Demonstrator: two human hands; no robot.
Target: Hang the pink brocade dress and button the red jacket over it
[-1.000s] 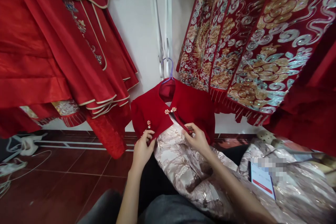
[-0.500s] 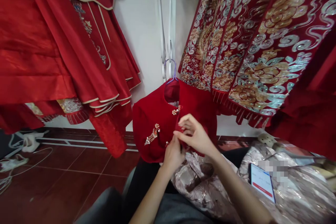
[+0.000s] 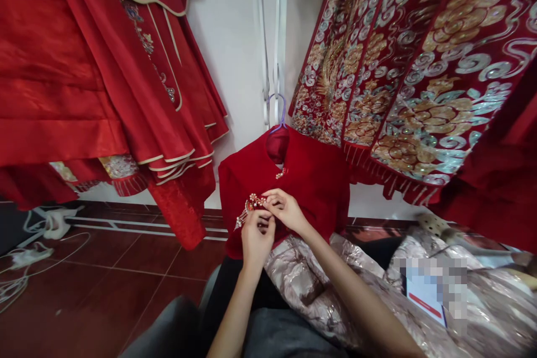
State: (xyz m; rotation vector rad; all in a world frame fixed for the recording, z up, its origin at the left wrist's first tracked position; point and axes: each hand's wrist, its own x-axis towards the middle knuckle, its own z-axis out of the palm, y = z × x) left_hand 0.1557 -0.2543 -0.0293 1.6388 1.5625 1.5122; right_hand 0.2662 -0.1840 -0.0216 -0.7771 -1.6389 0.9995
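Note:
A red garment (image 3: 310, 179), shaped like a jacket, hangs by its neck from a purple hanger (image 3: 283, 112). A small beaded fastening (image 3: 279, 174) sits below its neckline. On its front, a gold and red beaded ornament (image 3: 248, 208) has dangling strands. My right hand (image 3: 289, 211) is closed, its fingertips pinching the right end of the ornament. Just below, my left hand (image 3: 257, 235) is closed with bent fingers against the garment, close under the ornament; what lies between its fingertips is hidden.
Red gowns (image 3: 176, 95) hang at left, an embroidered red skirt (image 3: 403, 95) at right. Shiny pale fabric (image 3: 302, 285) covers part of my lap, with a phone (image 3: 425, 293) lying on it. White cables (image 3: 25, 268) trail over the tiled floor (image 3: 104, 279).
Both hands have moved left and slightly up, from the garment's front edge to the beaded ornament. The front edges now lie closer together, and the view has shifted slightly.

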